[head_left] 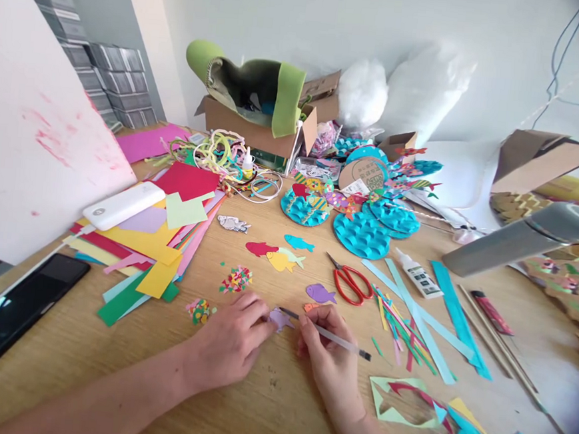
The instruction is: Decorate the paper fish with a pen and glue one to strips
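Observation:
My left hand (232, 343) has its fingers pressed together on the edge of a small light-purple paper fish (280, 320) on the table. In my right hand (331, 361) is a slim clear pen (344, 343), pinched between the fingers. The pen's dark tip touches or hovers just over the fish; I cannot tell which. Behind my right hand lie an orange paper piece (311, 307), partly hidden, and a darker purple fish (319, 292). Red-handled scissors (349, 282) rest beyond them. Two heaps of coloured paper dots (237, 279) sit beyond my left hand.
More paper fish (280, 261) lie mid-table. At left are coloured paper sheets (159, 280), a power bank (124, 205) and a phone (21, 319). Paper strips (419, 321), a glue bottle (419, 275), a grey flask (518, 238) and paper scraps (473, 432) occupy the right.

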